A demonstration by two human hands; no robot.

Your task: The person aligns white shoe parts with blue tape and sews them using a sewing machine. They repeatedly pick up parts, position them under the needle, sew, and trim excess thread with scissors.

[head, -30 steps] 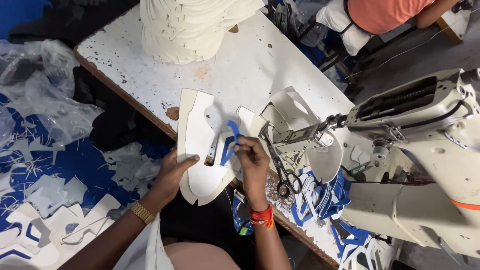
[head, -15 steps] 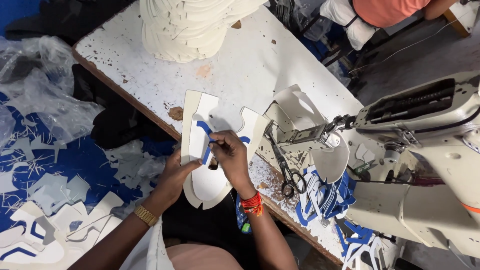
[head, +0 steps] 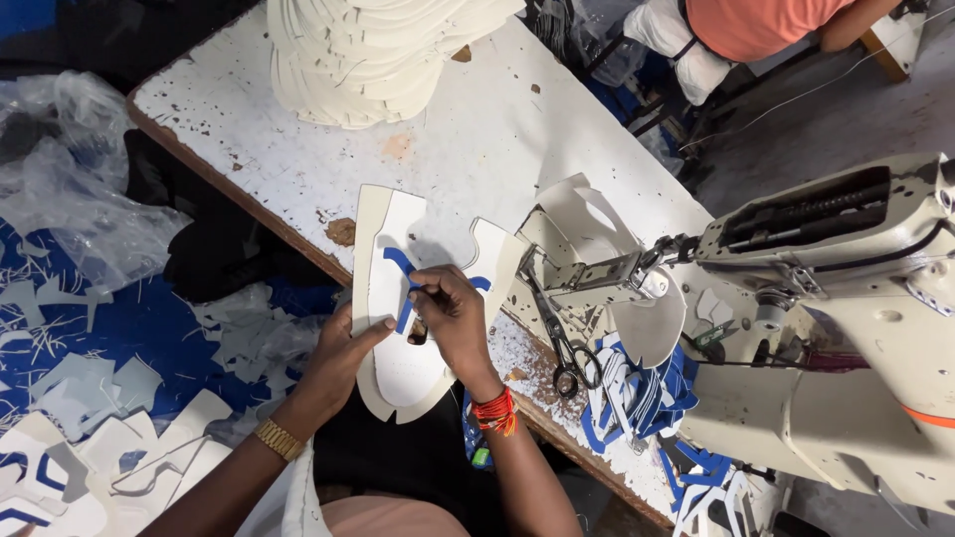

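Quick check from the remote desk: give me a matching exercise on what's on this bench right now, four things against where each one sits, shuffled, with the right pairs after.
Things:
1. scissors
2. stack of cream cut pieces
3. blue strip
4. heap of blue-and-white pieces

Places:
A. at the far end of the table
B. on the white shoe-upper panel, under the left hand and right hand
C. below the sewing machine, at the table's near edge
D. flat on the table, between the right hand and the machine

Pairs: 1-D, 2-A, 3-B, 4-C

Both hands [head: 398,338] press a blue strip [head: 402,288] onto a white shoe-upper piece [head: 398,373].
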